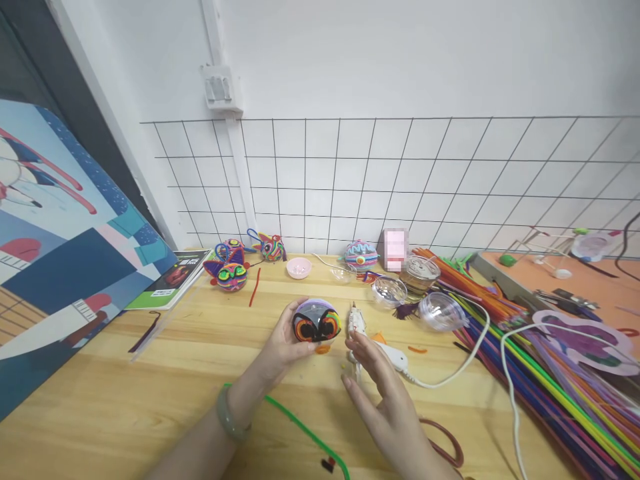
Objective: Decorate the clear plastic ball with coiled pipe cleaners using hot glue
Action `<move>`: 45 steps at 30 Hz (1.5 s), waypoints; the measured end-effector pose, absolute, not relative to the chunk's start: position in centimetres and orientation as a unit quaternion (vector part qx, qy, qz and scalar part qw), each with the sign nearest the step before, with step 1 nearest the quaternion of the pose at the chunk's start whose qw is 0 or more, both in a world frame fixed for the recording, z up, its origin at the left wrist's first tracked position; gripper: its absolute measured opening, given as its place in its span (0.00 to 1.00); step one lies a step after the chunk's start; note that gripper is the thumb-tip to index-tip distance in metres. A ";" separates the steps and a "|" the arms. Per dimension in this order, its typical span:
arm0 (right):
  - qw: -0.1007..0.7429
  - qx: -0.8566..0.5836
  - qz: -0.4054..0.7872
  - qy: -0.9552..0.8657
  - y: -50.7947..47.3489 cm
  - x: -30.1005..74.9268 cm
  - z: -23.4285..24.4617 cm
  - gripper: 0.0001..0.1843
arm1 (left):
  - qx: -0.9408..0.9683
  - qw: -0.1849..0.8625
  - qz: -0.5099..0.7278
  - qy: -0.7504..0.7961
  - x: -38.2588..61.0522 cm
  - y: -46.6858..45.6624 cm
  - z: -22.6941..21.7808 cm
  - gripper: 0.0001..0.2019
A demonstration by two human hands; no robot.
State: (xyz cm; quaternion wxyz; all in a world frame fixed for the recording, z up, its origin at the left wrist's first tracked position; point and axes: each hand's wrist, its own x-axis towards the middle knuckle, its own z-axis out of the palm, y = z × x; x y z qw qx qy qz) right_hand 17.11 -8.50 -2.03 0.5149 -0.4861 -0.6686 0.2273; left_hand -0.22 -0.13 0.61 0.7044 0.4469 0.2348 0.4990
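My left hand (pixel 283 341) is closed round the side of a round craft ball (pixel 316 321), which has a grey top and two big ringed eyes in orange, yellow, red and black. A small orange piece (pixel 323 349) shows at its lower edge. My right hand (pixel 381 387) is open, fingers apart, just right of the ball and not touching it. Beyond those fingers a white hot glue gun (pixel 356 320) lies on the table, partly hidden by them. A green pipe cleaner (pixel 305 429) lies between my forearms.
Colourful finished balls (pixel 231 277) stand at the back left. Clear plastic half-shells (pixel 443 311) and a pink bowl (pixel 299 268) sit farther back. Bundled pipe cleaners (pixel 550 380) fill the right side, crossed by a white cord (pixel 507 373). A brown loop (pixel 453 443) lies beside my right forearm.
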 end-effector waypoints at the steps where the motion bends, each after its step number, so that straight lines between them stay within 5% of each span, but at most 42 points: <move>1: 0.516 -0.486 0.228 -0.668 -8.5 17.1 -2.1 0.28 | 0.446 0.707 0.498 0.230 -0.2 -0.1 0.6 0.38; 21: 0.517 -0.488 0.246 -0.659 -9.1 16.9 -2.0 0.36 | 0.392 0.815 0.420 0.070 -0.7 -1.3 0.7 0.35; 34: 0.452 -0.458 0.054 -0.763 -9.8 17.5 -0.2 0.33 | 0.388 0.833 0.387 0.076 -0.7 -1.6 0.8 0.35; 45: 0.421 -0.463 0.021 -0.780 -9.7 17.5 -0.2 0.32 | 0.398 0.828 0.381 0.107 -0.3 -1.8 1.4 0.35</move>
